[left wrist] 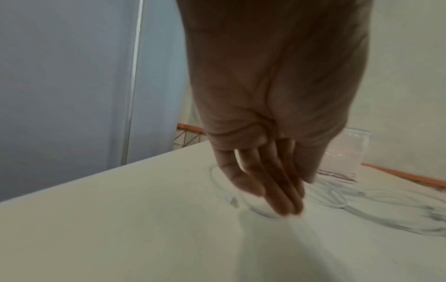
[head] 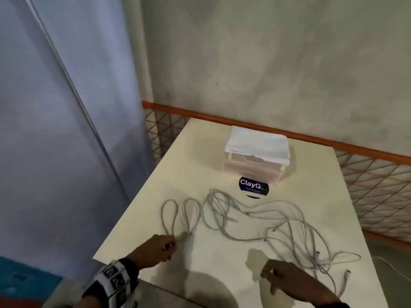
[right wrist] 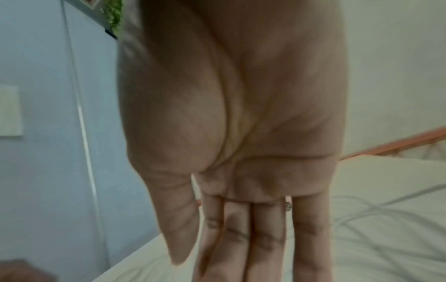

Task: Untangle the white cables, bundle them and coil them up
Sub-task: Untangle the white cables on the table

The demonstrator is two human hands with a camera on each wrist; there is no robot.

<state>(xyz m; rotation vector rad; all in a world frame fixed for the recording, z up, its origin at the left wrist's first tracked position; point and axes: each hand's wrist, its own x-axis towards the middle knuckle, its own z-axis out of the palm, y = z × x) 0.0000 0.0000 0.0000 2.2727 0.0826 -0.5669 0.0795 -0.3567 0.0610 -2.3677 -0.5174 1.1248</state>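
Observation:
Several white cables [head: 244, 210] lie tangled across the middle of the cream table [head: 311, 174]. Two long loops reach toward the left front, and a denser knot lies at the right front. My left hand [head: 160, 247] hovers at the near ends of the left loops. In the left wrist view this hand [left wrist: 277, 190] has straight fingers pointing down beside a cable [left wrist: 335, 200] and holds nothing. My right hand [head: 282, 274] is low over the table, just left of the right knot. Its fingers [right wrist: 253, 248] are straight and empty, with cable strands [right wrist: 374, 206] behind them.
A clear plastic drawer box [head: 255, 152] stands at the back of the table, with a dark round ClayGo sticker [head: 253, 185] in front of it. An orange rail with mesh [head: 378, 174] runs behind and to the right. A blue-grey wall [head: 66, 130] is on the left.

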